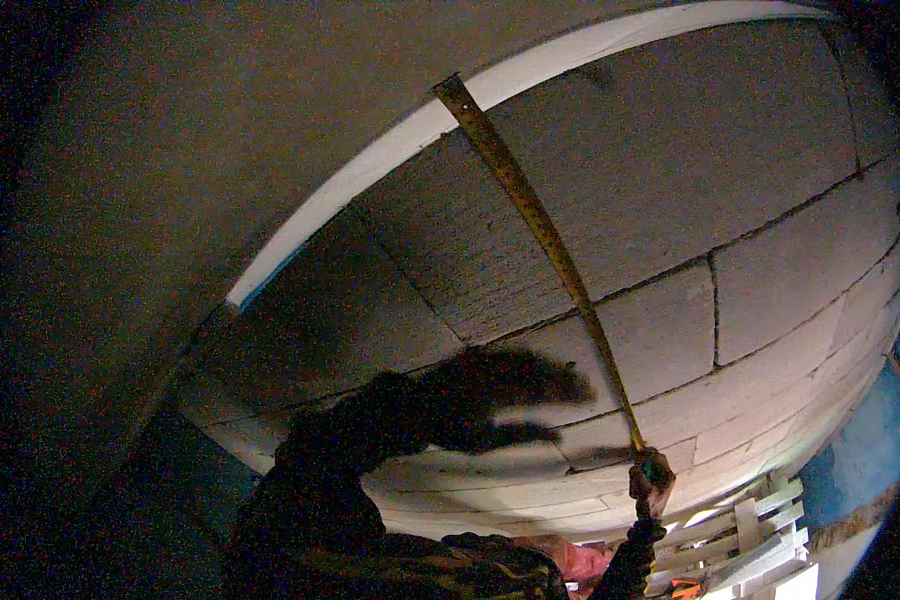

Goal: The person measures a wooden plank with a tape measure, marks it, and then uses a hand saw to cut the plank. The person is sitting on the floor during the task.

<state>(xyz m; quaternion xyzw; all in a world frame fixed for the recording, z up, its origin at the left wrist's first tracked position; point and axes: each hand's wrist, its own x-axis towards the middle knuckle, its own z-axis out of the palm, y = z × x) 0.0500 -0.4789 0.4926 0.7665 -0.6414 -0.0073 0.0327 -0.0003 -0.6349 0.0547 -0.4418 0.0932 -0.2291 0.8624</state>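
Observation:
A yellow tape measure blade [532, 212] runs steeply up the block wall. Its upper end overlaps the pale strip [370, 168] where wall and ceiling meet. Low on the right, my right hand [654, 482] is closed around the tape measure, with its case mostly hidden by the fingers. A patterned sleeve [440, 568] crosses the lower edge, and a reddish patch [582, 560] shows beyond its end. Whether that patch is my left hand cannot be made out. A dark, arm-shaped shadow with spread fingers [510, 385] falls on the blocks left of the blade.
Large pale blocks [790, 300] with dark joints form the wall. Overhead is a dim grey ceiling [220, 120]. White slatted boards [750, 540] stand at the lower right, near a small orange object [686, 590] and a blue surface [865, 440]. The left side is very dark.

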